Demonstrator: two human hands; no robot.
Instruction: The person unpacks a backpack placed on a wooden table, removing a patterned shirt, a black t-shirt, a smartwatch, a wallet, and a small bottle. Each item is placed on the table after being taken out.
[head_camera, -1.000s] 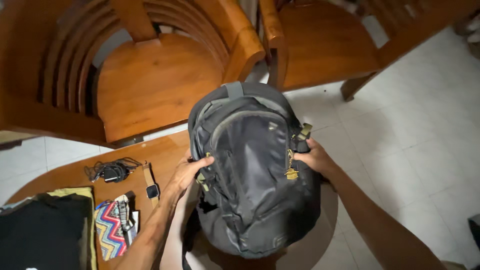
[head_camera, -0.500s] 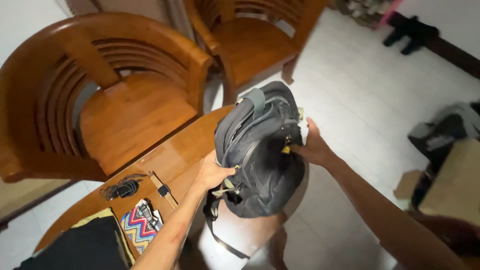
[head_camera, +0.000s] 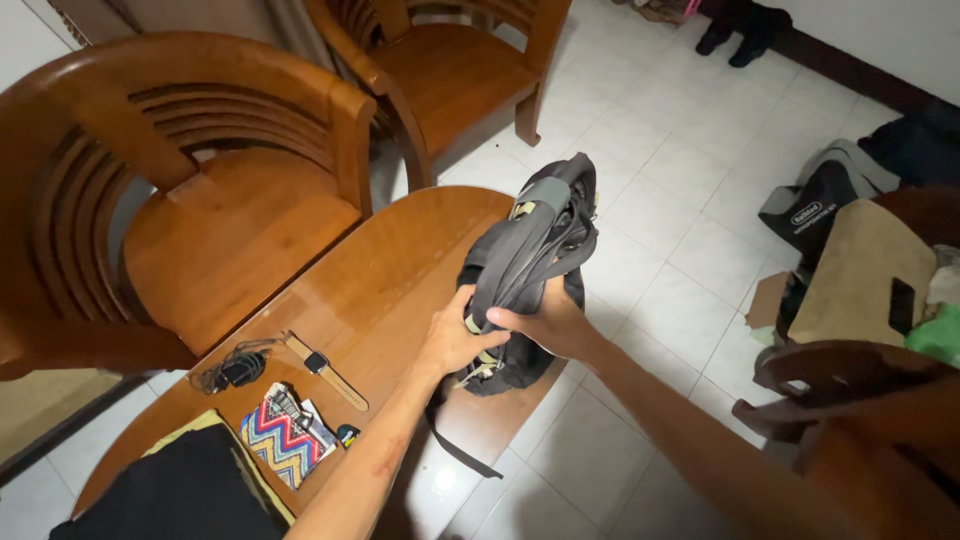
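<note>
Backpack (head_camera: 535, 250) in both hands' grip

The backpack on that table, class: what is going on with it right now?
A person grips a dark backpack with both hands, left hand and right hand close together on its side. It stands on edge at the rim of a wooden table. Farther along the table lie a watch, a charger with cable, a zigzag pouch and folded dark clothing. Two wooden chairs stand behind.
</note>
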